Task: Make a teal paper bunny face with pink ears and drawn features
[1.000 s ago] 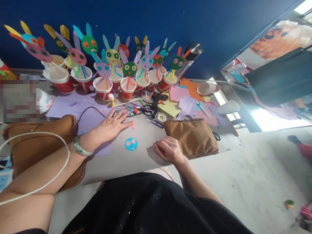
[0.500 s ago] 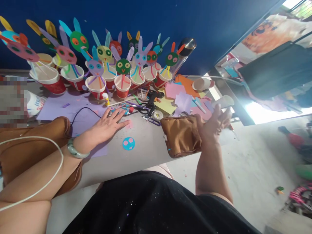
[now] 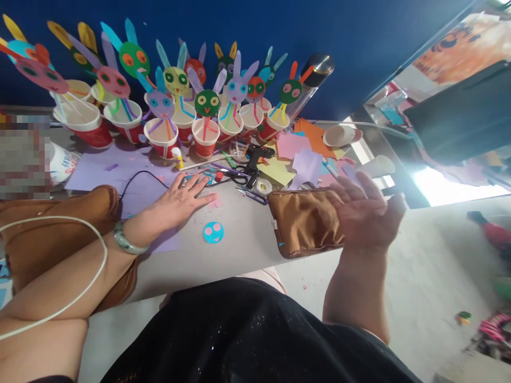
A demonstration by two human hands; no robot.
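Observation:
My left hand [image 3: 179, 201] lies spread on the table [image 3: 243, 234], fingertips near the scissors and a small pink paper scrap [image 3: 215, 200]. It holds nothing. Just below it lies a blue paper disc [image 3: 213, 232] with two pink circles and a small pink triangle. My right hand [image 3: 366, 213] is raised, palm turned up and fingers apart, with nothing in it. It partly covers the right end of a brown zipped pouch [image 3: 305, 222]. A glue stick [image 3: 177, 158] stands beyond my left hand.
Behind are several red-and-white cups [image 3: 205, 138] bearing paper rabbit figures [image 3: 207, 102]. A black glue gun [image 3: 257, 156], a tape roll [image 3: 264, 186] and coloured paper [image 3: 306, 167] lie centre-right. A steel flask [image 3: 315, 74] stands behind. Brown cloth [image 3: 75, 223] lies under my left forearm.
My right hand has moved right and turned its palm upward. My left hand stays spread on the table. The whole view has shifted slightly.

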